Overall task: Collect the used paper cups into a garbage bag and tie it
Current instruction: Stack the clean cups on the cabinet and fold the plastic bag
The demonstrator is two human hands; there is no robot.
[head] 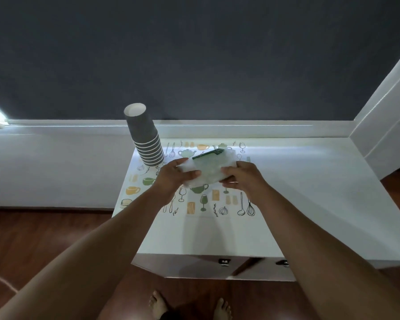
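With my left hand [173, 175] and right hand [241, 177] each in a closed grip on the folded garbage bag [208, 168] between them, I'd tease its mouth open before reaching up-left for the stacked paper cups [146, 137].

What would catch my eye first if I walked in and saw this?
Probably the two hands, left hand and right hand, gripping a folded, translucent garbage bag with a dark green strip, held just above the table's middle. Next, the leaning stack of grey paper cups, upside down at the table's far left corner, beside a mat printed with kitchen drawings.
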